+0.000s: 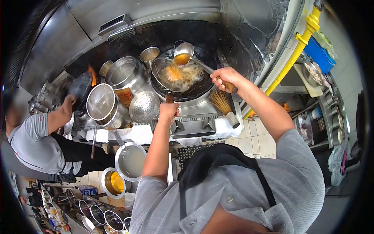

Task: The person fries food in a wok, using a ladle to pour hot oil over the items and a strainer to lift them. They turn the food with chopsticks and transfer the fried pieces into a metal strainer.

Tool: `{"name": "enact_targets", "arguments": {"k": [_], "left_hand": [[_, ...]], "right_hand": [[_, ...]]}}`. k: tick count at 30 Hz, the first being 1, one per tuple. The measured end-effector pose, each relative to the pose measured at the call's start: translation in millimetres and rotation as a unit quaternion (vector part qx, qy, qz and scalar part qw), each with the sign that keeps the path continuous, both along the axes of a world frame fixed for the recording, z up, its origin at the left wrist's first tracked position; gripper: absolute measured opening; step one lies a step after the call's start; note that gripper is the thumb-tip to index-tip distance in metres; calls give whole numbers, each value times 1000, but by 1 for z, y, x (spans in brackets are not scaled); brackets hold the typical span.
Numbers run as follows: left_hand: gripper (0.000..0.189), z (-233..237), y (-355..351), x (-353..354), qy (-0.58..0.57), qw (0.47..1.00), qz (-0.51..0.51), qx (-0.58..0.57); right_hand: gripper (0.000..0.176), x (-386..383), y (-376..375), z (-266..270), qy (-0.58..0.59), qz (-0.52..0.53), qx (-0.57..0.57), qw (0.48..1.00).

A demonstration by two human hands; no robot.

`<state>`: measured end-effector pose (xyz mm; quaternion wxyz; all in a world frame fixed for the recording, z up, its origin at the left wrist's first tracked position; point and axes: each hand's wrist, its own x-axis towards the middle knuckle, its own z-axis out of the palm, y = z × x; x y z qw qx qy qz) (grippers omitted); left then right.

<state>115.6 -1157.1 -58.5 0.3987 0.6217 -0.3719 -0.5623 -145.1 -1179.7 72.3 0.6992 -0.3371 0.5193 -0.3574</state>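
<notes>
My left hand (pixel 169 112) is closed around the wooden handle of a wok (pixel 159 81) on the stove. Bubbling liquid with orange and pale bits (pixel 181 76) fills the wok's middle. In my right hand (pixel 227 79) is the wooden-ended handle of a metal ladle (pixel 184 49). The ladle's bowl hangs over the far side of the wok with orange-brown liquid in it. Below my right hand, a bamboo brush (pixel 221 102) rests at the stove's right front. A perforated metal skimmer (pixel 144 107) lies left of the wok.
A mesh strainer (pixel 101 100) sits on a pot, near a large pot (pixel 121 73). Pots of cloudy liquid (pixel 131 161) and yellow liquid (pixel 115 182) stand to my left. A co-worker (pixel 37 136) handles another wok (pixel 82 91) beside a flame. A yellow pipe (pixel 290 66) runs along the right.
</notes>
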Motion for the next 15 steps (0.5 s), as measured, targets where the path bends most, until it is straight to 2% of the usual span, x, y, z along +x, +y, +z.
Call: {"name": "enact_targets", "arguments": {"k": [2, 4, 6, 10, 12, 15], "left_hand": [[16, 0, -2, 0, -5, 1000, -4, -1], [21, 0, -2, 1, 18, 1000, -2, -10], [21, -5, -6, 4, 12, 1000, -4, -3], [20, 7, 2, 8, 6, 1000, 3, -1], [17, 2, 0, 16, -2, 1000, 12, -9], [14, 8, 1, 24, -17, 999, 30, -21]], "right_hand": [[12, 3, 3, 1, 22, -13, -5, 1000], [16, 3, 4, -3, 86, 11, -60, 994], [18, 2, 6, -9, 89, 12, -73, 993], [12, -15, 8, -34, 153, 58, -102, 981], [11, -18, 29, -38, 277, 75, -158, 945], [13, -34, 46, -62, 345, 95, -173, 918]]}}
